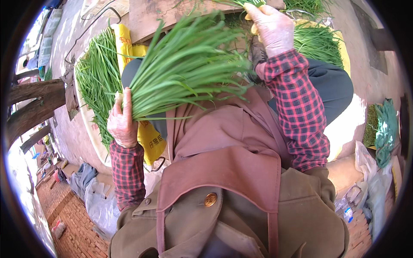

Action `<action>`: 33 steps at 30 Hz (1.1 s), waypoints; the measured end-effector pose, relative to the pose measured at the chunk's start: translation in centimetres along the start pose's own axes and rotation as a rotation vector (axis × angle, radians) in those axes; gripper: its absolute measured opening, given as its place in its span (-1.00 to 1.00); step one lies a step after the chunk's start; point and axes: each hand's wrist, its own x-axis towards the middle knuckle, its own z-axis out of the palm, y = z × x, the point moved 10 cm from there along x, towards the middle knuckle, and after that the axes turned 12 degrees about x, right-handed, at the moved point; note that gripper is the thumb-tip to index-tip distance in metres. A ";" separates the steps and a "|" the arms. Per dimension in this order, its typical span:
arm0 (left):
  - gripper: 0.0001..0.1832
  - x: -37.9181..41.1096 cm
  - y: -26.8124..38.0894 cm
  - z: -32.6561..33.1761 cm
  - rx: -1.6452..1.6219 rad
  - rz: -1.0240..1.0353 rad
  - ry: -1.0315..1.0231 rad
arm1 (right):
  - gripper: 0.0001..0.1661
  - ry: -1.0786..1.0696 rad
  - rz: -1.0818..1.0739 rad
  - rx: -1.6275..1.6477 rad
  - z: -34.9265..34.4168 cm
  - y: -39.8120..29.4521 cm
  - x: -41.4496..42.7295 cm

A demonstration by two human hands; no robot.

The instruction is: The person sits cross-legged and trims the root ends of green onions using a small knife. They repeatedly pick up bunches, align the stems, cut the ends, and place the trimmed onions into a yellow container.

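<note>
My left hand is closed around the pale stem ends of a large bunch of long green leaves, probably chives. The leaves fan out over my lap towards the right and are slightly blurred. At the top right, my right hand is raised beside the wooden board, with yellowish covers on some fingertips. Its fingers are bent at the pale ends of more green stalks, which lie at the picture's top edge; how firmly they are held cannot be told.
Left of my knee, a pale tray holds a heap of green leaves beside a yellow printed sack. A wooden board lies ahead. More leaves rest on yellow sheeting at right. Plastic bags lie behind on the left.
</note>
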 end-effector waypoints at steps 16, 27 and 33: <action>-0.23 1.1 -2.2 1.0 -0.316 -0.222 -0.119 | -0.72 -0.231 0.093 0.455 3.5 -2.0 -4.8; -0.19 1.5 -0.8 1.0 -0.156 -0.133 -0.146 | -0.70 -0.368 -0.787 -0.066 8.4 -10.0 -8.7; -0.08 2.0 0.0 0.6 -0.134 -0.071 -0.145 | -0.79 -0.523 -0.366 -0.055 13.6 -8.3 -6.6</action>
